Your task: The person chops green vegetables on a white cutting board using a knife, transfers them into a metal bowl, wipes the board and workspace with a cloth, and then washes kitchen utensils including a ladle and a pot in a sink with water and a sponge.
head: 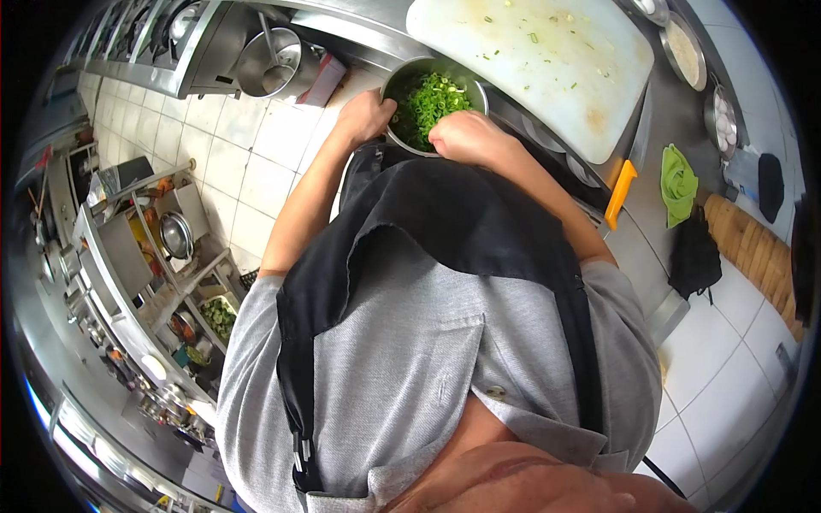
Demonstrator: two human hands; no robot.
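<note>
A round steel pot point(485, 106) holds chopped green onions point(436, 102), in front of my apron. My left hand point(367, 117) grips the pot's left rim, the thumb on its inner side. Curled over the near right part of the pot is my right hand point(471, 136), its fingertips at the onions; whether it holds the rim or some onions is hidden. Beyond the pot, a white cutting board point(545, 70) bears scattered onion bits and brown stains. A knife with an orange handle point(620, 194) lies on the steel counter to the right of the board.
A green cloth point(678, 186), a bowl of eggs point(723, 125) and a bowl of pale crumbs or grains point(684, 52) stand at the right. At the upper left is a large steel pot point(269, 64) with a ladle, beside stoves. Steel shelving point(122, 250) with containers stands at the left.
</note>
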